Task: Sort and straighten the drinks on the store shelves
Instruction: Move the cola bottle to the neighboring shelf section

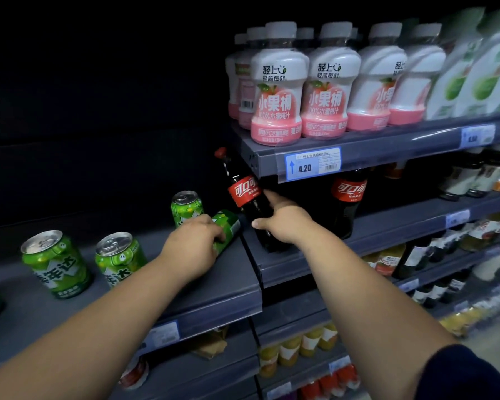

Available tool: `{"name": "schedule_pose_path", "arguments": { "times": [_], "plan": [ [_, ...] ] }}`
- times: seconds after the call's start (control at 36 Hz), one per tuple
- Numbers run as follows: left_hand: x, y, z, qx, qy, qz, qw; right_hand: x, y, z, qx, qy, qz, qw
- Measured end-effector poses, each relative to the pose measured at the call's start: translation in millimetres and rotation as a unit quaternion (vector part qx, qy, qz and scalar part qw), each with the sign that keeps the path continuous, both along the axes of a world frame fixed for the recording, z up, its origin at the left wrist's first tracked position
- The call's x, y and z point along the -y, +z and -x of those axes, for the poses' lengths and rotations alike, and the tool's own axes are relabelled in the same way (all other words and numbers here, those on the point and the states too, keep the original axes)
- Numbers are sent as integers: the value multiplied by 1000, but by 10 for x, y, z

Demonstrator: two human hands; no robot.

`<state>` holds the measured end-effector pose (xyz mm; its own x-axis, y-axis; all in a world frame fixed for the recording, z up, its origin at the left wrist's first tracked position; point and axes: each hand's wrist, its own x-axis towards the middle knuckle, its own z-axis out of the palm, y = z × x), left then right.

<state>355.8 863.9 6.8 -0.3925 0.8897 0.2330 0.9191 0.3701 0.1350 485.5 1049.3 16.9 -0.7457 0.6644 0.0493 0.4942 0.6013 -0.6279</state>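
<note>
Through the head camera, my left hand [195,246] has its fingers curled over a green metal drink can [228,225]. The can lies tipped over at the right end of the grey left-hand shelf [214,287], just in front of an upright green can [186,206]. Two more stand further left, a middle green can [119,261] and a far-left green can [55,264], unevenly spaced.

My right hand [283,223] wraps the lower body of a dark plastic cola bottle with a red label [244,194], with the index finger laid up along its side. The bottle leans left, and its red cap [220,152] pokes out past the corner of the upper grey shelf [387,148]. Its base sits on the grey right-hand shelf [300,269], close to the seam.

I think the can comes first. I would roll my wrist to stand it up, turn the label to the front and slide it into line with the others. The bottle is gripped low, so I would pivot it on its base rather than lift it. The cap has to swing in under the blue price tag [312,164] without knocking it. The upright second cola bottle [348,197] suggests there is enough headroom. I would finish with both red labels facing out, side by side.
</note>
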Motion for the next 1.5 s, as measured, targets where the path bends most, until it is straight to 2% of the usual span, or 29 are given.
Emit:
{"name": "schedule_pose_path", "arguments": {
  "times": [0.14,0.19,0.39,0.72,0.89,1.03,1.17,1.33,1.5],
  "plan": [
    [6,-7,16,4,-3,-3,1000,142,0,-109,26,32,-97,994],
    [1,-10,16,4,-4,-2,1000,176,-47,-144,8,29,-103,994],
    [7,-17,27,7,-2,-6,1000,232,-206,-355,-121,11,-6,993],
    [12,2,-6,6,6,-7,1000,253,-333,-672,-185,-13,2,983],
    [-4,24,-33,-4,19,7,1000,267,-432,-681,-258,-35,57,964],
    [-26,32,-59,-17,31,20,999,318,-545,-633,-338,-96,115,929],
    [-34,32,-73,-24,31,22,999,307,-548,-595,-364,-146,157,906],
    [-28,21,-66,-26,29,22,999,300,-595,-568,-339,-155,235,898],
    [-27,20,-64,-20,31,25,999,300,-527,-520,-316,-148,196,916]
  ]
}}
